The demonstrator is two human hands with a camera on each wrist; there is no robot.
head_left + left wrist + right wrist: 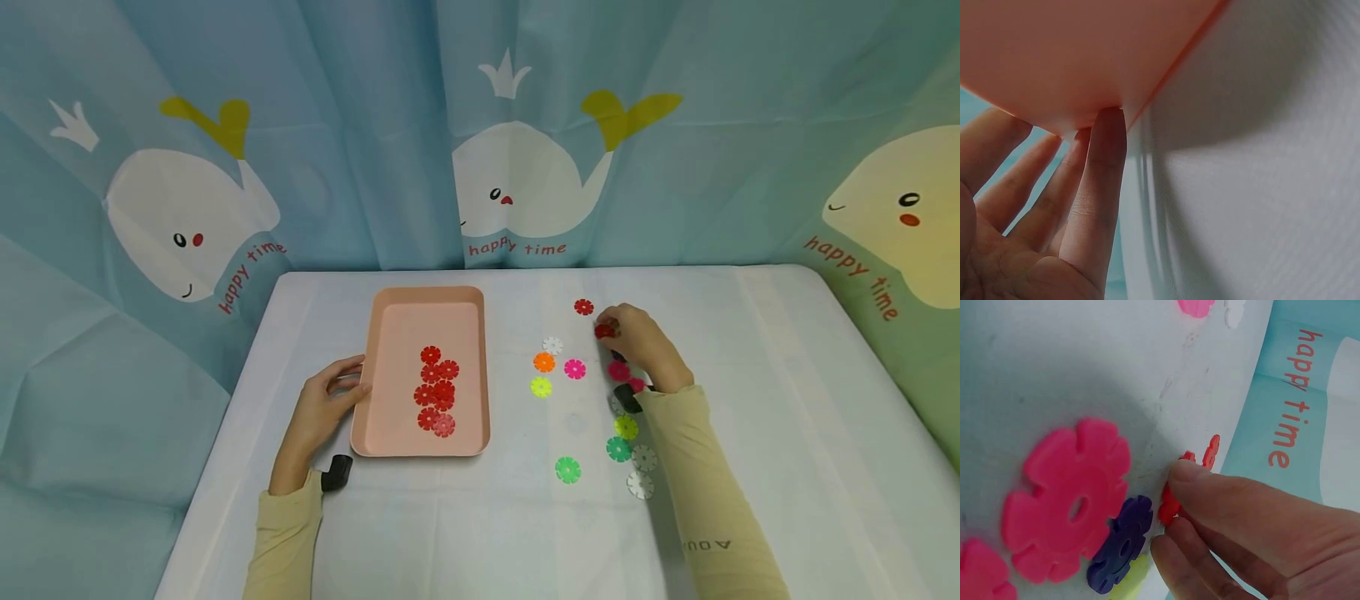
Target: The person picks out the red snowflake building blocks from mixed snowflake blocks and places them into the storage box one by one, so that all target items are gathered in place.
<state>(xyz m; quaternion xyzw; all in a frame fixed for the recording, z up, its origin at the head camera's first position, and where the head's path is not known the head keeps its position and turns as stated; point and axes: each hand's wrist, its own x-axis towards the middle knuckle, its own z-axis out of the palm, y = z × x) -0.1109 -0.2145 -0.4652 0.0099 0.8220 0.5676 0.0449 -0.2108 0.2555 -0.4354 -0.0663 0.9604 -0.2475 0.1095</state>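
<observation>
My left hand (322,408) rests at the left side of a pink tray (427,298), its fairly straight fingers (1094,187) touching the tray's outer wall. Inside the tray lie several red flower-shaped plastic discs (424,394), bunched and partly overlapping. Over the right part of the table, my right hand (637,337) pinches a red flower disc (1169,505) between thumb and fingers. Another red disc (583,307) lies just beyond the fingertips. Close below this hand are a dark pink disc (1069,500) and a dark blue disc (1121,544).
Orange (543,362), bright pink (575,369), yellow (541,387) and white (552,345) discs lie between tray and right hand. Green (567,470), teal (618,449) and clear (640,485) ones sit nearer the front. A whale-print curtain (375,167) hangs behind the white table.
</observation>
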